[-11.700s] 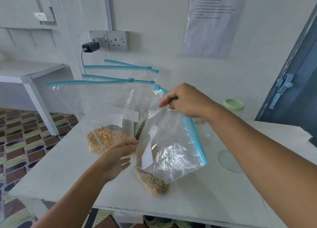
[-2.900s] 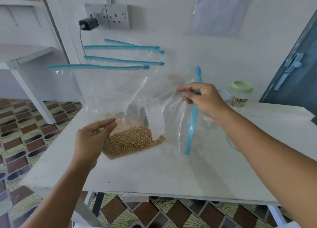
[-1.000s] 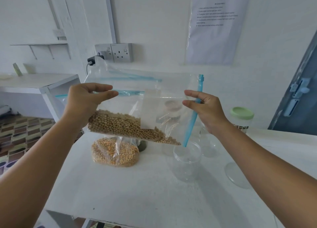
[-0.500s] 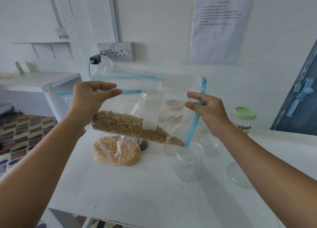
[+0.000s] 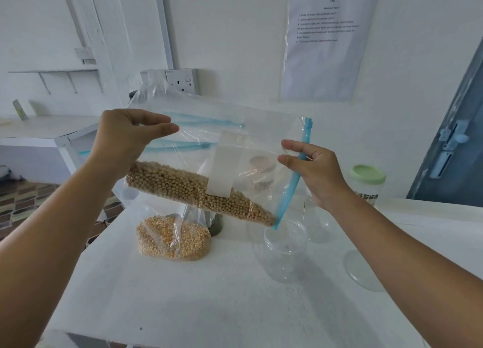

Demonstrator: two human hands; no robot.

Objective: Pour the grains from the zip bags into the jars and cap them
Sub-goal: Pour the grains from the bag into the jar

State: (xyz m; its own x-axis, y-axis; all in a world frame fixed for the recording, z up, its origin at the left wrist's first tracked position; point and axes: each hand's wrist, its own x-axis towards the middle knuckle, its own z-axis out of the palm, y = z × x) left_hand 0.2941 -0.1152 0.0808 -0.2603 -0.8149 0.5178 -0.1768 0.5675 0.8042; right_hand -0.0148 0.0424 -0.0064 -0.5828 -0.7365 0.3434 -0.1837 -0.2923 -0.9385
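Note:
I hold a clear zip bag of soybeans (image 5: 198,188) tilted in the air over the table. My left hand (image 5: 125,141) pinches its bottom edge high on the left. My right hand (image 5: 316,175) pinches the blue zip strip (image 5: 295,175) on the right. The beans have slid down to the lower corner, which hangs just over the mouth of an open clear jar (image 5: 285,248). A second bag, holding yellow corn kernels (image 5: 172,239), lies on the table under the lifted bag.
More clear jars (image 5: 317,222) stand behind the open one, and a jar with a green lid (image 5: 367,183) sits at the back right. A clear lid (image 5: 363,272) lies on the white table (image 5: 209,295) at the right. Other zip bags lean against the wall.
Since half a second ago the bag has tilted a little more and its lower corner has sunk closer to the jar's mouth. The beans have slid further toward the zip end.

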